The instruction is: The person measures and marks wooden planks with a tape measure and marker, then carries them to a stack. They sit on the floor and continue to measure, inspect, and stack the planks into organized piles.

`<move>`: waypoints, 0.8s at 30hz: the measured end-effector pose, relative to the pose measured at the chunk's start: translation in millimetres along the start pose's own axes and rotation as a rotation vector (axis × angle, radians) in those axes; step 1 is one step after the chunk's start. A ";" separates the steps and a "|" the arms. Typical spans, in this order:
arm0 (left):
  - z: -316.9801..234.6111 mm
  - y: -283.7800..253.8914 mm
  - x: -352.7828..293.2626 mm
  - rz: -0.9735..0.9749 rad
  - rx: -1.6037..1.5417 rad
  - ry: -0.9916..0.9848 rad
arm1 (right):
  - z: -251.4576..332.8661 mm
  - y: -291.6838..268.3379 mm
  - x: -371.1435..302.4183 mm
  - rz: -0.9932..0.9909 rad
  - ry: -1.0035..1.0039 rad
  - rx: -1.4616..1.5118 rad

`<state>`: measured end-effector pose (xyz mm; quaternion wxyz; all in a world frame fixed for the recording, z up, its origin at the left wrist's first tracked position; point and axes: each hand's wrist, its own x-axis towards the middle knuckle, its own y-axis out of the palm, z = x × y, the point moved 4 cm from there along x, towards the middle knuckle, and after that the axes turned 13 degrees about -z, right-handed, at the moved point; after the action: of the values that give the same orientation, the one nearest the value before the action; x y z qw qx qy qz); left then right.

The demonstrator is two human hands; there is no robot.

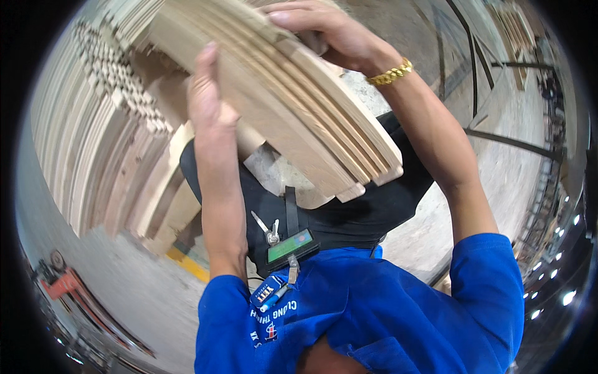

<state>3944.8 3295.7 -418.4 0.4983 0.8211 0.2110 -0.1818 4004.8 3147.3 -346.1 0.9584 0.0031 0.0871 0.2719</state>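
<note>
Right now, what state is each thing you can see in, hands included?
Wooden boards, held together, tilted, ends uneven.
Left hand, gripping the boards' left side.
Right hand, gripping their upper right side.
Gold chain bracelet, worn.
Keys, bunched together.
Black-edged rectangular case, green face showing.
Blue shirt, worn.
Blue pen, slanted at the shirt front.
Wooden pieces at left, stacked.

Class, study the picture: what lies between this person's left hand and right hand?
A stack of pale wooden boards lies between the left hand and the right hand, as the head view shows.
</note>
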 end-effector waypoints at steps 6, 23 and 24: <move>-46.3 -0.9 -0.5 -0.082 0.015 0.134 | 24.7 11.2 -8.2 0.123 -0.160 0.193; -99.9 6.0 2.1 -0.158 -0.060 0.521 | 34.4 8.7 -58.3 -0.134 -0.273 0.202; -98.3 4.2 1.9 -0.196 -0.079 0.519 | 34.4 7.3 -58.6 -0.169 -0.259 0.149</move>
<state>3957.3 3382.2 -373.2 0.4391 0.7958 0.4170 -0.0044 3957.8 3124.4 -302.2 0.9782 0.1016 -0.0171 0.1804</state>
